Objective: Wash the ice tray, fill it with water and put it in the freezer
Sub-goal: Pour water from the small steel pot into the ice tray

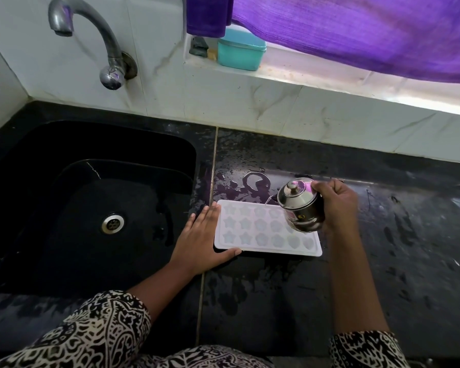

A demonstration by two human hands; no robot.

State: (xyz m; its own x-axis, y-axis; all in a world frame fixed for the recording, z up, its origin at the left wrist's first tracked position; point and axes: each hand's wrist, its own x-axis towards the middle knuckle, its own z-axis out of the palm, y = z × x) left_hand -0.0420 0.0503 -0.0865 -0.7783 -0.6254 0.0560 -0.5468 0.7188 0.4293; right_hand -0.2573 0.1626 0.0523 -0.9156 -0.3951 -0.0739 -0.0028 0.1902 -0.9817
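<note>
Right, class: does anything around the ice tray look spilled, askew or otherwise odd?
Water is spilled on the black counter: a puddle lies just behind the ice tray, with droplets towards the wall. The tray itself lies flat, the left hand at its edge, while the right hand tilts the steel pot over it.

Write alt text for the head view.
A right hand tilts a lidded steel pot over a white plastic star-mould ice tray on a wet black counter; the flat left hand steadies the tray beside a black sink.
</note>
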